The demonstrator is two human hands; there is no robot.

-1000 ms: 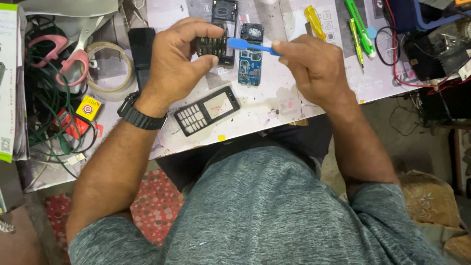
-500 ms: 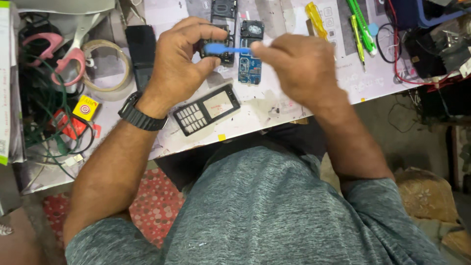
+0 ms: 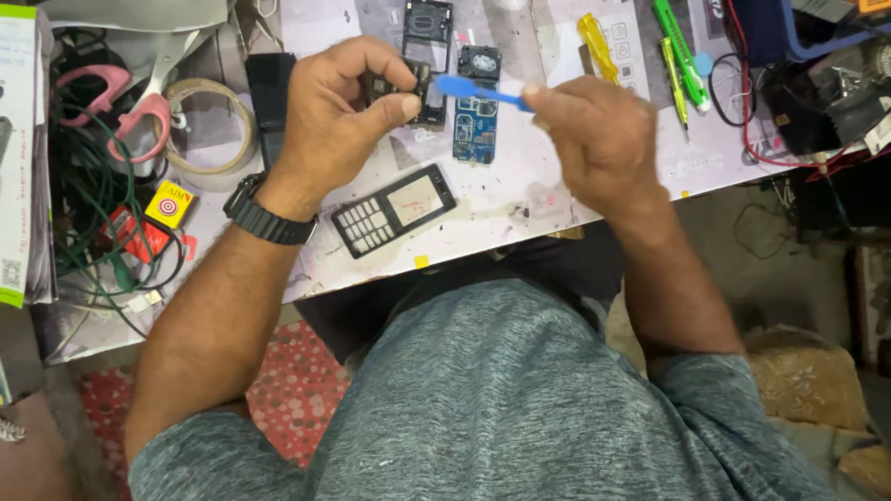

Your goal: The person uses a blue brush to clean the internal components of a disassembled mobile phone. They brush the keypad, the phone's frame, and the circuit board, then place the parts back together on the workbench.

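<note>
Gripping a small dark phone part in the left hand, above the far middle of the workbench. Pinching a blue brush in the closed right hand, head nearly touching the part. Lying beneath: blue circuit board. Resting toward the near edge: keypad front cover.

Both forearms reach forward from the body, the left hand raised with fingers curled in a pinch against the thumb, the right hand closed in a loose fist.
</note>
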